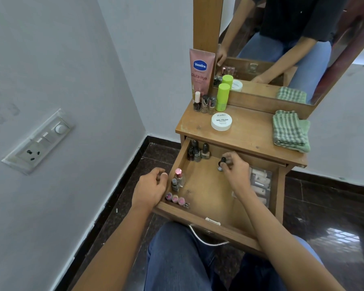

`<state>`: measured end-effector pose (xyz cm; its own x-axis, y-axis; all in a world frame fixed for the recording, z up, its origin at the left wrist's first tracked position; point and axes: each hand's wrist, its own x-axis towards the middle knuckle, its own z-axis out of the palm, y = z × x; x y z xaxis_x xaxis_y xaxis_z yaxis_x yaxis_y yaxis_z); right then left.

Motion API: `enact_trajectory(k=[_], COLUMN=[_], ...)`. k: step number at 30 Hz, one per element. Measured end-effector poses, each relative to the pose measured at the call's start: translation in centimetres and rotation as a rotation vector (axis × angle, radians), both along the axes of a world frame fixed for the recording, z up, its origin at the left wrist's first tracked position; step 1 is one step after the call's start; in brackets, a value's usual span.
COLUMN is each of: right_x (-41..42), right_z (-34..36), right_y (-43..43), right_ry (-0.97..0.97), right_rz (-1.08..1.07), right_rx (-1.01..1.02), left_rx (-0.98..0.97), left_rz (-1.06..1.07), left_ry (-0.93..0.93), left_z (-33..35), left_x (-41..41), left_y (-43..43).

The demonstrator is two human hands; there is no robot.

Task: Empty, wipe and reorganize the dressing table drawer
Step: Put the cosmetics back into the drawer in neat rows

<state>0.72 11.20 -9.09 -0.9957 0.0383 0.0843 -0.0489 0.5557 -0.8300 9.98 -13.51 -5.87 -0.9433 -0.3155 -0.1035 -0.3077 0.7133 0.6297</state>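
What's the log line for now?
right hand: pinching small black-capped nail polish bottle | left hand: empty, by open wooden drawer

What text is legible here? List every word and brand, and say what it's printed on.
"Vaseline" on the pink lotion tube
"Gluta-Hya" on the same tube
"zudio" on the white jar lid
"NAIL POLISH" on the same lid
Fine print on both: too small to read.
Labels on the tabletop nail polish bottles and the small bottle in the right hand: unreadable.

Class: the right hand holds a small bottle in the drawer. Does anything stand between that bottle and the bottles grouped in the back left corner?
Nothing visible does. Only bare drawer floor lies between the small bottle in the right hand and the corner bottles.
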Motion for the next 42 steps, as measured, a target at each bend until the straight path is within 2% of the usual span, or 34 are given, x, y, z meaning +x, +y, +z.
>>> enact_trajectory(k=[5, 14, 22, 31, 42], right_x=[-0.5, -1.5, -0.6, -1.6, -1.0], right_z=[-1.8, -2.0, -2.9, -3.2, -3.5], right_y=[0.4, -0.1, -0.8, -1.2, -0.7], right_ry=[-0.07, -0.051, -0.06, -0.115, -0.096], right_rz=[0.005, -0.038, -0.148, -0.24, -0.171], right_rx=[0.037, 0.117, 0.029, 0.025, 0.055], left_rx=[0.003, 0.001, -0.002, 0.0, 0.013], left_rz=[0.001, -0.003, 0.007, 0.006, 0.003], left_ry=[0.0, -0.013, -0.023, -0.014, -0.005], left_z=[-0.1, 0.0, 0.0, 0.1, 0.2], left_x=[0.0, -0.1, 0.0, 0.0, 0.1], left_y=[-0.1, 0.0, 0.0, 0.1, 0.1])
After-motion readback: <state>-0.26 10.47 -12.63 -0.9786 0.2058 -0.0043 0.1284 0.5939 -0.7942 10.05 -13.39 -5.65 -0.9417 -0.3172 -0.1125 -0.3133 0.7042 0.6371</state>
